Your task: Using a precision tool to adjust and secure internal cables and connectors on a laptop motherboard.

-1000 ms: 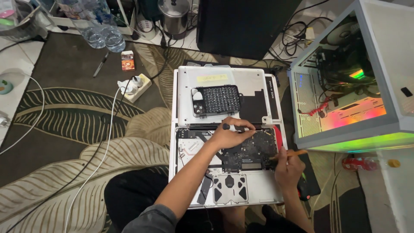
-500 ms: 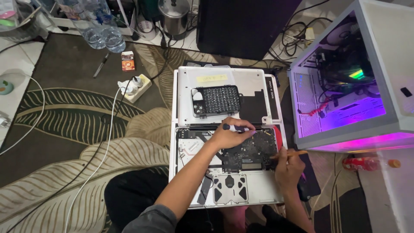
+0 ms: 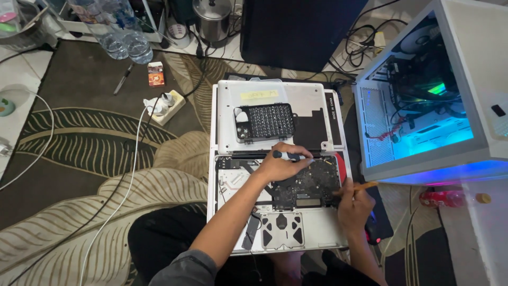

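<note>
An opened white laptop (image 3: 317, 233) lies on my lap with its dark circuit board (image 3: 309, 182) exposed. My left hand (image 3: 280, 167) rests on the board's upper left and grips a screwdriver (image 3: 291, 155) with a dark handle, lying sideways. My right hand (image 3: 353, 204) is at the laptop's right edge and holds a thin orange stick (image 3: 360, 187) pointing at the board. A black tray of screwdriver bits (image 3: 267, 122) sits on the removed white cover (image 3: 296, 100) behind the laptop.
A white computer case (image 3: 465, 79) with a glowing blue interior stands at the right. A dark box (image 3: 296, 29) stands behind. A power strip (image 3: 164, 106) with a white cable, plastic bottles (image 3: 119, 32) and a metal pot (image 3: 211, 18) sit on the leaf-patterned carpet.
The computer case light went from green-orange to purple to blue. My left hand shifted slightly right along the board with the screwdriver. My right hand stays at the laptop's right edge.
</note>
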